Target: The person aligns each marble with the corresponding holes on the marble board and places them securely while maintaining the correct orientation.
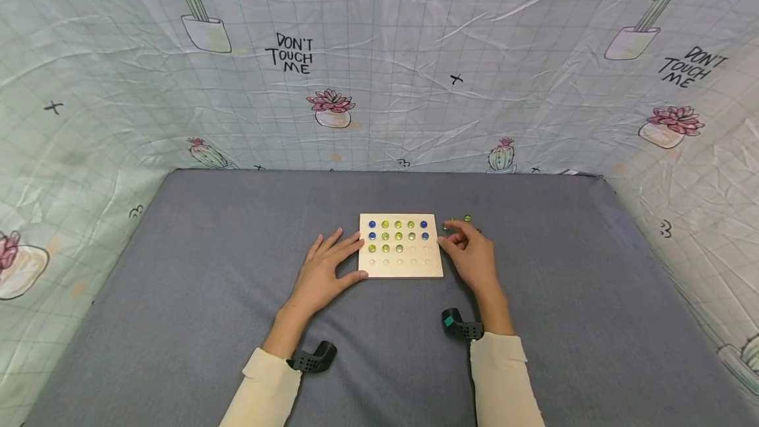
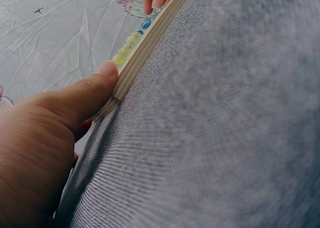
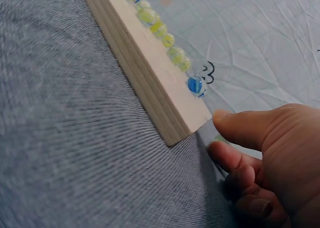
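Pale wooden board [image 1: 400, 271] is found flat on the grey tabletop [image 1: 207, 282], between the two hands. Its left edge is touched by the left hand [image 1: 319, 279] — fingers spread and extended, thumb laid at the near corner. The right hand [image 1: 476, 261] is placed just beside the board's right edge, fingers bent; whether anything is pinched there cannot be told. Thirteen marbles are seated on the board: four blue marbles [image 1: 423, 224] at the ends of the two rows farthest from the wrists, nine green marbles [image 1: 398, 236] across three rows. Loose marbles [image 1: 468, 218] are seen by the right hand's fingers — some partly hidden.
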{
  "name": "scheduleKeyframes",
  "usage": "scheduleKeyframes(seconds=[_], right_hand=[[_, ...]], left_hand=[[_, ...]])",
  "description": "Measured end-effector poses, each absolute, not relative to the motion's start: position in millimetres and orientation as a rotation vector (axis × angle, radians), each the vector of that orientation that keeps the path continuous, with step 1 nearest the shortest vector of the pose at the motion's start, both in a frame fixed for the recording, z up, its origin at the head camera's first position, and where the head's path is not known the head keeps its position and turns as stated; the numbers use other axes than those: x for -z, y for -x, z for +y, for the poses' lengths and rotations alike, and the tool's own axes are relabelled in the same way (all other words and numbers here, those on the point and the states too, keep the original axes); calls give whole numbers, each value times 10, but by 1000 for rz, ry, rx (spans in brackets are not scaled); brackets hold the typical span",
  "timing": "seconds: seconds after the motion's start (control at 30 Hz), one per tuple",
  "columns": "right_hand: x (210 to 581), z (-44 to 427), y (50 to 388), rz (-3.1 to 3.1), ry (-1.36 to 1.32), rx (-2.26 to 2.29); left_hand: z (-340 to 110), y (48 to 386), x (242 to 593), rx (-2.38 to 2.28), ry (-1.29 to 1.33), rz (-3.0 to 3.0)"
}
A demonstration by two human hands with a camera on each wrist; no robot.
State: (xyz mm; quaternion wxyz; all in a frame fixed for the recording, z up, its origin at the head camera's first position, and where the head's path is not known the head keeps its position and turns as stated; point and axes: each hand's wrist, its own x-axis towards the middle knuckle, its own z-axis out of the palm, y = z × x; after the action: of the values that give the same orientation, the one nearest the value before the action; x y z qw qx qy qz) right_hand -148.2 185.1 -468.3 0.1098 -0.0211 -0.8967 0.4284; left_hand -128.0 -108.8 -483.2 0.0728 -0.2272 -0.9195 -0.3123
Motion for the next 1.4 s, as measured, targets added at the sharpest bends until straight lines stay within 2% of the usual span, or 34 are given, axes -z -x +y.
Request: scheduleKeyframes(seconds=[1.4], right_hand=[[4674,1849,1544,-2677,117,-1139]], left_hand=[[-1099,1305,4812,944,688,-2775]])
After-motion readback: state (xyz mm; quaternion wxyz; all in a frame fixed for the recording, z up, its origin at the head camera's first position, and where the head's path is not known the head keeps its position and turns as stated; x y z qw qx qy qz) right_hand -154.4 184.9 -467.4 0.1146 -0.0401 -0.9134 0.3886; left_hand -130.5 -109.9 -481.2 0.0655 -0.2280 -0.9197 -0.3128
